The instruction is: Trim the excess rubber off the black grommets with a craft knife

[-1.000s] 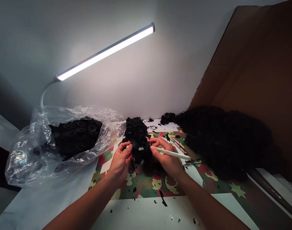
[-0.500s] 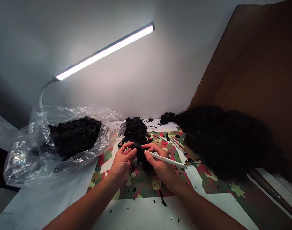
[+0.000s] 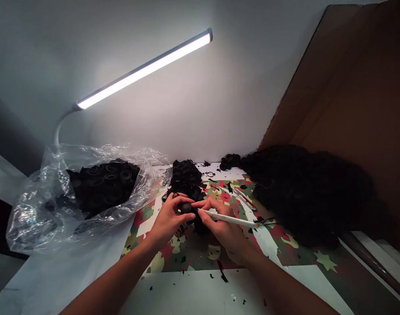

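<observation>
My left hand (image 3: 168, 221) is closed in a pinch on a small round black rubber part (image 3: 186, 207), held just above the camouflage-patterned mat (image 3: 200, 251). My right hand (image 3: 224, 227) grips a thin white pen-like tool (image 3: 232, 218), its tip pointing left at the black part while its fingertips also touch that part. Directly behind the hands lies a small heap of the same black parts (image 3: 186, 177).
A clear plastic bag (image 3: 55, 205) holding black ring parts (image 3: 103, 183) lies at left. A large dark pile (image 3: 311, 192) fills the right side against a cardboard sheet (image 3: 357, 96). A lit bar lamp (image 3: 144, 70) hangs overhead. Small metal tools (image 3: 244, 199) and black scraps lie on the mat.
Both hands have come together. The left hand has lifted one black part from the heap, and the right hand has brought the white tool's tip up to it.
</observation>
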A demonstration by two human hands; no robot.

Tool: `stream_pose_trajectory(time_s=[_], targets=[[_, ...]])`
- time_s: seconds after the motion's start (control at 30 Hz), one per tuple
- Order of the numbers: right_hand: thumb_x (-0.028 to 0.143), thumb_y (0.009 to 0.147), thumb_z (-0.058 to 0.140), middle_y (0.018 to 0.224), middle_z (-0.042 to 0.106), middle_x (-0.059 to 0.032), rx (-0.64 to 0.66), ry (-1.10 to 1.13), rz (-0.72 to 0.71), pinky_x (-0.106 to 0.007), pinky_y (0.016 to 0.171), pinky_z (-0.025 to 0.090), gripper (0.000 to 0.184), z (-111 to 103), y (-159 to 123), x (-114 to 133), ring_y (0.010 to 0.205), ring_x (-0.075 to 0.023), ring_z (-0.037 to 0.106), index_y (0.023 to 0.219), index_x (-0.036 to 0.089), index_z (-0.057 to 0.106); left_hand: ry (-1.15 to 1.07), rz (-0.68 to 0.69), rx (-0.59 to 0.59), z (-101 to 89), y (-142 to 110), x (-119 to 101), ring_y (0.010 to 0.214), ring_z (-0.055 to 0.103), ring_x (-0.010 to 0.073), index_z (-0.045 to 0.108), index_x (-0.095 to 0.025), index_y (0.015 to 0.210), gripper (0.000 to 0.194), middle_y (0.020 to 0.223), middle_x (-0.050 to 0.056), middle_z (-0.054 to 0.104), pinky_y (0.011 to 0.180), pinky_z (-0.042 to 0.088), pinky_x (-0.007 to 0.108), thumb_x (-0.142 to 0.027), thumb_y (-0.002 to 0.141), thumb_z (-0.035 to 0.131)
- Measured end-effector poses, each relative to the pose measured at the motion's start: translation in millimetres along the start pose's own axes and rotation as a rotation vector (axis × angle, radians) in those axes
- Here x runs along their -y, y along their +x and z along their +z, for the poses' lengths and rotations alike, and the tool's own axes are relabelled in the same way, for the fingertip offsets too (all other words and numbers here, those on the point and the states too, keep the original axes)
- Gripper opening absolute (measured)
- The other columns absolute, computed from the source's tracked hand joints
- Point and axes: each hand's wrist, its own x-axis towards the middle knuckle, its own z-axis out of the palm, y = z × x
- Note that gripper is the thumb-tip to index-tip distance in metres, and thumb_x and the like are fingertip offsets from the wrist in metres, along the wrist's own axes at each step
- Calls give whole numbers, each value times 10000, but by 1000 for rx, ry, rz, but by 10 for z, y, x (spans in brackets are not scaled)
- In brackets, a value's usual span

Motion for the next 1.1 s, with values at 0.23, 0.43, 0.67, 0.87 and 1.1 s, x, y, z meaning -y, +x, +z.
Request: stream_pose_trajectory(time_s=[0.23,0.43,0.67,0.87,1.1], targets=[[260,907,573,1164,717,-46,32,61,-38,-391,901,455,185,-37,23,-56,1047,-242,641,733,220,525,211,97,-21,-71,16,-22,1187,538,307,792,-248,886,200,1246,89,618,1041,377,421,-272,690,824],[190,878,533,1230,670,-63,-12,132,-118,-421,949,469,93,6,-21,-66,1159,-261,606,794,227,544,-11,7,-30,-62,4,-24,738,565,176,712,-174,808,207,754,13,641,690,424,253,-270,673,836],[199,942,429,1108,681,-54,-39,19,-110,-355,837,497,250,21,33,-98,1001,-222,633,990,242,671,-67,-14,-5,1,-6,-52,681,533,142,690,-163,748,278,720,-5,596,626,406,223,-267,578,885],[157,857,603,1018,707,-23,48,-21,-72,-312,804,490,238,61,76,-125,927,-200,637,1042,253,718,101,-16,36,51,-89,-17,551,549,136,711,-204,896,242,706,-11,648,527,399,225,-280,688,807],[185,849,627,901,683,-19,74,-54,-63,-297,722,490,229,19,93,-148,817,-186,616,1044,255,725,278,256,7,-51,-42,-158,876,648,235,776,-247,786,190,944,48,725,800,489,304,-149,632,829]])
